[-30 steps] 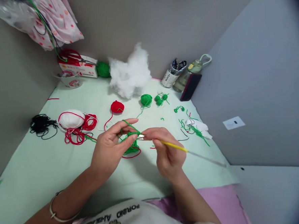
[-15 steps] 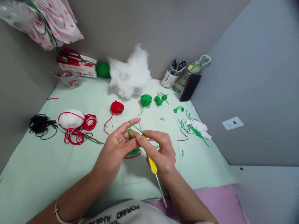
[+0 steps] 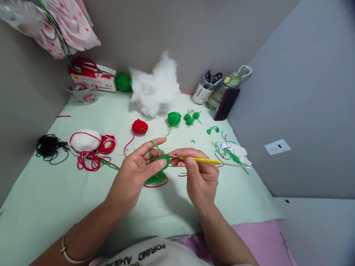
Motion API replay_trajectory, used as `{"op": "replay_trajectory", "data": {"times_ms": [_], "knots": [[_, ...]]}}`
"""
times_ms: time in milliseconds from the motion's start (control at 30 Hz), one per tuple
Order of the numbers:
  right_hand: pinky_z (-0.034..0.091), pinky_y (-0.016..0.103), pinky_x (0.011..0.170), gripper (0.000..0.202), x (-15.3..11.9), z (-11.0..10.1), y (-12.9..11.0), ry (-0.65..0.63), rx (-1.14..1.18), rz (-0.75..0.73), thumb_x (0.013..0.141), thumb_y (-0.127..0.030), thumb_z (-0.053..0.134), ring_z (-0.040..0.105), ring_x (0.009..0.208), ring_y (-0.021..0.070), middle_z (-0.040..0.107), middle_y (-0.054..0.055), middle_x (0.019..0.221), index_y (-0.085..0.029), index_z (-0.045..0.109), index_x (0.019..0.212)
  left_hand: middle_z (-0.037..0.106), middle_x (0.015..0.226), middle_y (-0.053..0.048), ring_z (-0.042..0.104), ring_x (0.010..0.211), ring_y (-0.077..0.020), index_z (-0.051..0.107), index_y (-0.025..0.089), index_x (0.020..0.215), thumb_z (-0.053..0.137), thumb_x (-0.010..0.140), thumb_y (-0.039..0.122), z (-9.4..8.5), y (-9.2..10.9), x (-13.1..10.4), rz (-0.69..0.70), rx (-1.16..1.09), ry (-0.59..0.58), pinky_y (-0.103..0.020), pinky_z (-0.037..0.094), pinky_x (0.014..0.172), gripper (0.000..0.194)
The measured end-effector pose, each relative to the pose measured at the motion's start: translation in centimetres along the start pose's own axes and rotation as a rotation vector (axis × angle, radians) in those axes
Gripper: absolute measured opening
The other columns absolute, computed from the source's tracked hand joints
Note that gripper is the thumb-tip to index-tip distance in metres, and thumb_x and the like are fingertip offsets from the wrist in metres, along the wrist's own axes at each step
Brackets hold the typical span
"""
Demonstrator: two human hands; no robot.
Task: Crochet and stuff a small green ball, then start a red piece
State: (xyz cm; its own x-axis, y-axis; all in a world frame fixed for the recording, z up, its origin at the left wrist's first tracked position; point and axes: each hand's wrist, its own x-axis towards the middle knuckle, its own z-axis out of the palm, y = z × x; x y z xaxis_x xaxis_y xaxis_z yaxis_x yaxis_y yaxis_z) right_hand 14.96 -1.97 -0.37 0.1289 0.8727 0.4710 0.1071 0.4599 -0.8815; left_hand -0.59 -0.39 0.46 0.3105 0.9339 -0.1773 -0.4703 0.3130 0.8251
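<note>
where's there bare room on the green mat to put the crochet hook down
The widest bare patch of the mat is front left, below the black yarn and the white ball with red yarn, beside the left hand. Another lies between the cup and the red piece. The right edge is crowded with green scraps.

My right hand [image 3: 200, 179] covers the middle of the crochet hook [image 3: 201, 160]; its tip, where it meets the green yarn piece [image 3: 162, 161], is too small to make out. My left hand [image 3: 135, 176] hides the near side of that piece, and the green strand over my forefinger is too thin to follow. Behind my grip, the pink dotted bag [image 3: 59, 24] is cut off by the top edge. Both my forearms run out of view at the bottom edge.
</note>
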Motion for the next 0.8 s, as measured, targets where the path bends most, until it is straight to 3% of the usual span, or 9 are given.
{"op": "replay_trajectory", "data": {"times_ms": [100, 167, 233, 367, 433, 567, 800], "knots": [[0.062, 0.032, 0.073, 0.025, -0.3, 0.0, 0.0, -0.059, -0.234, -0.212, 0.099, -0.013, 0.060, 0.072, 0.089, 0.0175, 0.076, 0.005, 0.102, -0.028, 0.077, 0.111, 0.070, 0.087, 0.002, 0.066, 0.085, -0.0123, 0.073, 0.028, 0.126, 0.085, 0.081, 0.027, 0.1, -0.3, 0.1, 0.012, -0.011, 0.030, -0.023, 0.051, 0.081, 0.047], [0.063, 0.034, 0.077, 0.033, -0.5, -0.2, 0.1, -0.106, -0.391, -0.348, 0.095, -0.009, 0.064, 0.072, 0.097, 0.0192, 0.075, 0.007, 0.110, -0.030, 0.076, 0.117, 0.071, 0.088, 0.000, 0.065, 0.084, -0.0127, 0.074, 0.026, 0.126, 0.083, 0.083, 0.028, 0.1, -0.4, 0.3, -0.074, -0.076, 0.002, -0.023, 0.051, 0.079, 0.044], [0.062, 0.034, 0.078, 0.035, -0.4, -0.4, 0.1, -0.104, -0.388, -0.371, 0.095, -0.008, 0.063, 0.071, 0.097, 0.0193, 0.075, 0.007, 0.110, -0.030, 0.075, 0.120, 0.071, 0.092, -0.002, 0.064, 0.083, -0.0132, 0.076, 0.024, 0.123, 0.081, 0.084, 0.029, -0.2, -0.3, 0.5, -0.176, -0.155, -0.046, -0.023, 0.051, 0.076, 0.040], [0.059, 0.030, 0.066, 0.025, 0.0, -0.7, 0.0, 0.031, -0.020, -0.101, 0.102, -0.017, 0.056, 0.069, 0.076, 0.0148, 0.075, 0.004, 0.094, -0.028, 0.077, 0.108, 0.070, 0.089, -0.002, 0.061, 0.077, -0.0109, 0.081, 0.022, 0.114, 0.081, 0.084, 0.027, -0.8, 0.0, 0.7, -0.173, -0.205, -0.056, -0.021, 0.050, 0.074, 0.031], [0.058, 0.030, 0.065, 0.022, 0.2, -0.6, -0.1, 0.028, 0.095, 0.002, 0.103, -0.023, 0.057, 0.067, 0.072, 0.0143, 0.075, 0.003, 0.092, -0.028, 0.078, 0.103, 0.070, 0.086, -0.001, 0.063, 0.079, -0.0118, 0.080, 0.024, 0.115, 0.082, 0.083, 0.026, -0.8, 0.0, 0.6, -0.137, -0.156, -0.050, -0.021, 0.049, 0.074, 0.032], [0.058, 0.031, 0.075, 0.017, 0.2, -0.3, 0.0, -0.049, 0.088, 0.092, 0.100, -0.027, 0.063, 0.070, 0.085, 0.0164, 0.078, 0.003, 0.096, -0.028, 0.080, 0.100, 0.071, 0.089, 0.000, 0.066, 0.085, -0.0129, 0.078, 0.028, 0.118, 0.084, 0.083, 0.027, -0.6, 0.0, 0.4, -0.089, -0.052, -0.077, -0.022, 0.049, 0.077, 0.036], [0.059, 0.027, 0.071, 0.021, 0.4, -0.8, 0.3, -0.040, 0.322, 0.236, 0.104, -0.034, 0.058, 0.071, 0.073, 0.0121, 0.078, 0.001, 0.091, -0.025, 0.075, 0.097, 0.064, 0.092, 0.002, 0.061, 0.088, -0.0111, 0.078, 0.033, 0.120, 0.081, 0.085, 0.030, -0.9, 0.2, -0.1, -0.058, 0.046, -0.072, -0.021, 0.048, 0.081, 0.035]]}}
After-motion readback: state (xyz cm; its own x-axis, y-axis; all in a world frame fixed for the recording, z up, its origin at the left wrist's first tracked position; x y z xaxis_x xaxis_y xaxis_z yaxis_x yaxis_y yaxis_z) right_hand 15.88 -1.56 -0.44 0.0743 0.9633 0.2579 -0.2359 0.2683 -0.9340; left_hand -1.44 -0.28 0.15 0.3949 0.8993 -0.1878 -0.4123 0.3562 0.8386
